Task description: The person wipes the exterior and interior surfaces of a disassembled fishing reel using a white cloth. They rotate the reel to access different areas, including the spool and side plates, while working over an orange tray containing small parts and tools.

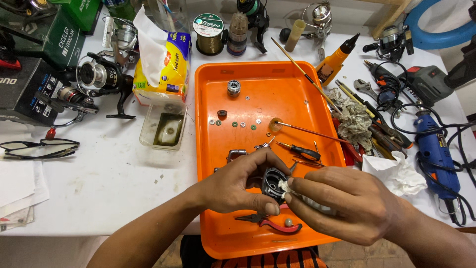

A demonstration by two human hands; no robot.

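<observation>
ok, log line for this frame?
left hand: holds reel part | right hand: presses tissue into it | over orange tray

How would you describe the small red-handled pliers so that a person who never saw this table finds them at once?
Start from the big orange tray in the middle of the white table. Go to its near edge, just below the left hand and right hand. The red-handled pliers lie flat there beside a small grey ball; the black-handled screwdriver lies farther up.
</observation>
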